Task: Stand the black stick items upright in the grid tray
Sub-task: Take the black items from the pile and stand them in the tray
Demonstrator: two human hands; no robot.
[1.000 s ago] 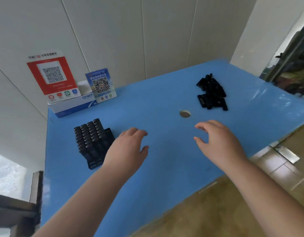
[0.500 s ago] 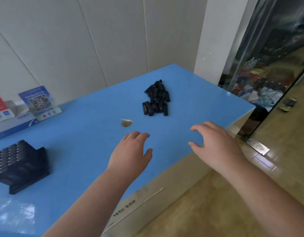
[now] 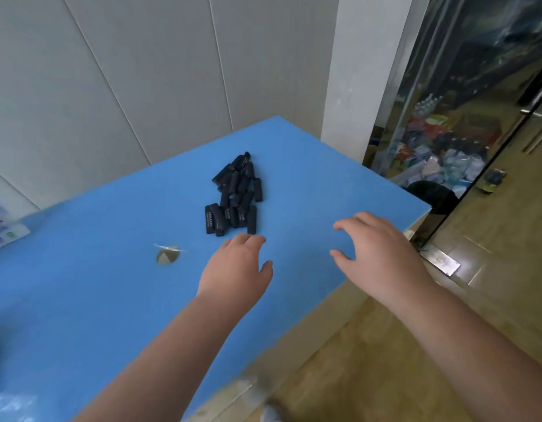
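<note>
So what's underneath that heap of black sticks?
The sticks lie in a loose heap straight on the blue table, some stacked over others. Whatever sits beneath the heap's middle is covered.

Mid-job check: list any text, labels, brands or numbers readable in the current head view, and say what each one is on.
None can be read.
Black stick items: small pale print on the nearest ones in the pile, too small to read.
Printed card at the left edge of the blue table: coloured icons and blurred graphics, cut off by the frame, no legible words.
Goods behind the glass door: packaging too blurred to read.
</note>
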